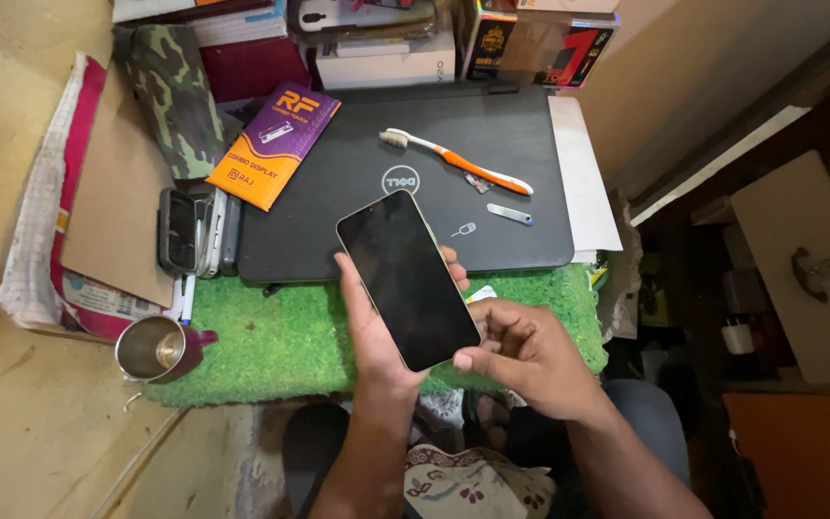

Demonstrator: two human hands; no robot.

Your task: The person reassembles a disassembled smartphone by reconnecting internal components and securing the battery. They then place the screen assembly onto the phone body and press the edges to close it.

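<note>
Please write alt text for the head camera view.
A left hand holds a black-screened smartphone while the right hand touches its lower corner, above a green grass-like mat. Behind lie a closed black laptop and an orange-white toothbrush.

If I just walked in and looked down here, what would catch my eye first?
Probably the dark-screened phone, held in the left hand over the green mat, with the right hand touching its lower corner. Next, the orange and white toothbrush lying on the closed black laptop behind it. Then the purple and orange packet at the laptop's left corner.
</note>
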